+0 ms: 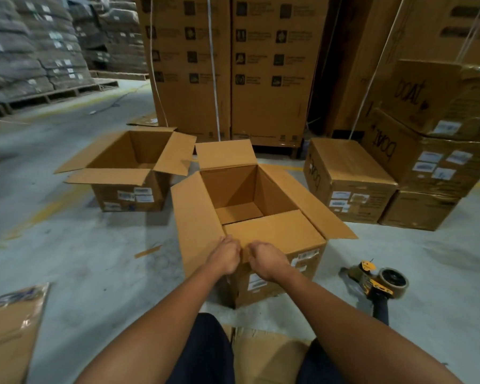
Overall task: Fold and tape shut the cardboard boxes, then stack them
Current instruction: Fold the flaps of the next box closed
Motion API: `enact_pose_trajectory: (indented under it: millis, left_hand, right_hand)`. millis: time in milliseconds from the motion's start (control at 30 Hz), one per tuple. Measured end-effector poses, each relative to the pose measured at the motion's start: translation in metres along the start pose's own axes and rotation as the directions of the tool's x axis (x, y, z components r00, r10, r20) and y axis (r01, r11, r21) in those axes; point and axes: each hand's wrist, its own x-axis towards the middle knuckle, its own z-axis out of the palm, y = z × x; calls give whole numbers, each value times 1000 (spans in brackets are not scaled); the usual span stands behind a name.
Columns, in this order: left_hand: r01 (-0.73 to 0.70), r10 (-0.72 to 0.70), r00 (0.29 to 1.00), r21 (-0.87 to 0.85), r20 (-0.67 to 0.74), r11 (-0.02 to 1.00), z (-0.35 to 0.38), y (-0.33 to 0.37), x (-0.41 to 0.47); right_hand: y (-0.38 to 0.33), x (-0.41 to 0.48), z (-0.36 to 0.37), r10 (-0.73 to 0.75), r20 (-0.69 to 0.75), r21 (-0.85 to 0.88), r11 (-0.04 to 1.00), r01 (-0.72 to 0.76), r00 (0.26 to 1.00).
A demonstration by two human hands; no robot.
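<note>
box: centre, on floor, open; near flap folded in, other 3 out
left hand: fingers curled, gripping near edge of box
right hand: fingers curled on same edge, just beside left hand
tape gun: 4 o'clock, on floor, apart from box
2nd open box: 10 o'clock
taped boxes: 2 o'clock

Left hand and right hand curl over the near flap edge, fingertips out of sight. Labels on that box front are blurred and unreadable. Tape gun handle end is hidden behind the right forearm. Flat cardboard bottom-left is cut by the frame edge; another sheet is mostly covered by legs. Far box floor is mostly hidden by its own flap. Tall cartons: print smeared, tops cut off. Right stack runs off frame.
</note>
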Motion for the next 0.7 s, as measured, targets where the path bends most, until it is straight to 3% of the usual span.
enact_pose_trajectory:
  millis: [233,400,567,700]
  left_hand:
    - [-52,44,989,-55,-141,997,-57,1,22]
    - [19,-106,950,-286,-294,958,-110,-11,78]
    - [42,-236,902,-473,-361,880,-141,-35,157]
    - [49,-191,916,-375,-353,926,-138,-63,225]
  right_hand:
    - [-12,13,-41,-69,-125,56,995,77,990]
    - [-24,71,-76,-85,-233,99,989,111,969]
    - [-27,165,-92,-6,-258,254,964,74,966]
    - [-24,241,-87,79,-277,458,887,59,958]
